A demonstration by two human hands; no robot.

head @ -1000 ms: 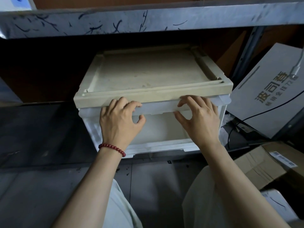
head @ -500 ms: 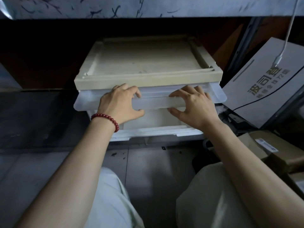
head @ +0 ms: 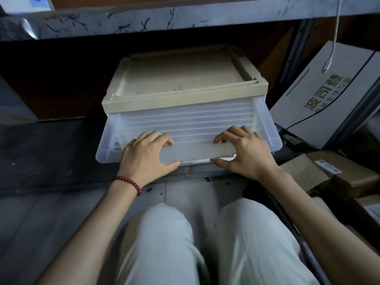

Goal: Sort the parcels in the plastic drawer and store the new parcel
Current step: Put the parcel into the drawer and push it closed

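Note:
A translucent plastic drawer (head: 185, 122) sticks out from under its beige top frame (head: 181, 79), which sits on the floor below a shelf. The drawer's ribbed bottom shows and no parcel is visible in it. My left hand (head: 147, 159) grips the front handle bar (head: 197, 152) at its left end, fingers curled over the top and thumb below. My right hand (head: 244, 153) grips the same bar at its right end. A brown cardboard parcel (head: 329, 173) with a white label lies on the floor to the right.
A large white box (head: 327, 95) with printed characters leans at the right, a white cable (head: 333, 38) hanging over it. A grey shelf edge (head: 185, 19) runs overhead. My knees (head: 205, 233) in light trousers are just in front of the drawer. More boxes lie at the far right.
The drawer has slid out toward me, from nearly closed to well open. Both hands stayed on the handle bar and came back with it.

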